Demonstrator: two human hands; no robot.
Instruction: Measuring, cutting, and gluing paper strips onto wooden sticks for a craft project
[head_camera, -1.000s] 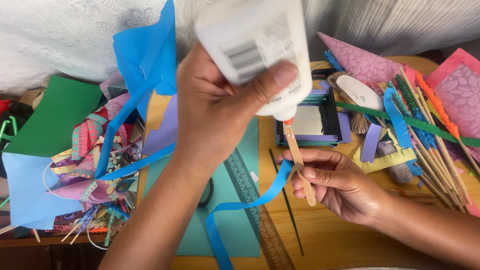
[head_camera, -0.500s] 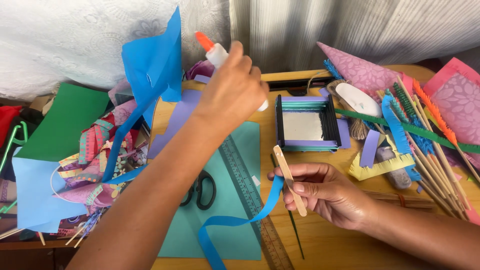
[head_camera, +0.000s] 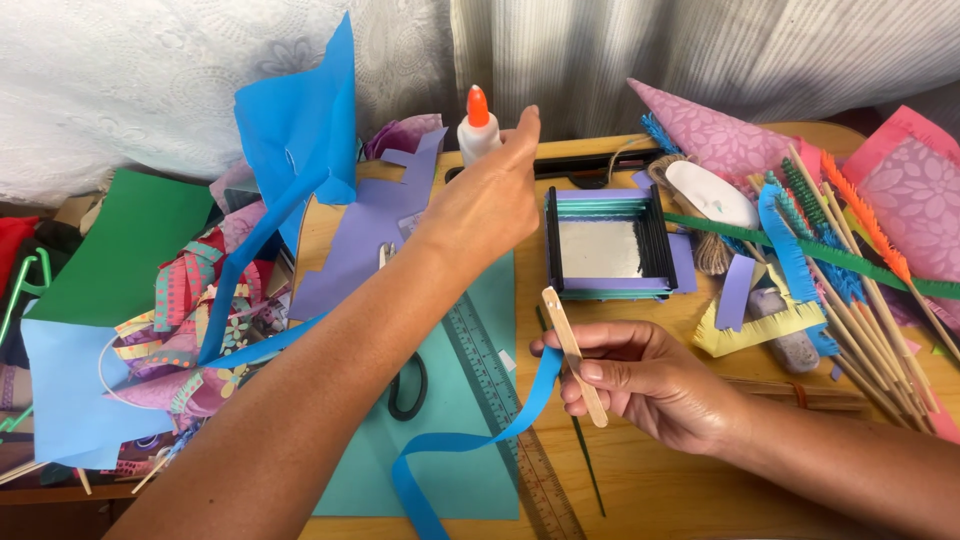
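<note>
My left hand (head_camera: 488, 200) reaches to the back of the table, fingers loosely apart beside a white glue bottle (head_camera: 476, 133) with an orange cap that stands upright there. My right hand (head_camera: 640, 380) pinches a flat wooden craft stick (head_camera: 572, 352) together with the end of a long blue paper strip (head_camera: 470, 440) that curls down toward the front edge. Just beyond it lies a small square frame (head_camera: 606, 245) built of coloured sticks.
A teal paper sheet (head_camera: 455, 400) holds black scissors (head_camera: 408, 385) and a ruler (head_camera: 510, 410). Heaps of coloured paper (head_camera: 150, 310) lie left, with a blue sheet (head_camera: 300, 130) standing up. Skewers and fringed paper strips (head_camera: 850, 270) crowd the right. White curtain behind.
My left hand carried the glue bottle from over the stick to the back of the table and stood it upright. My right hand kept holding the stick and strip.
</note>
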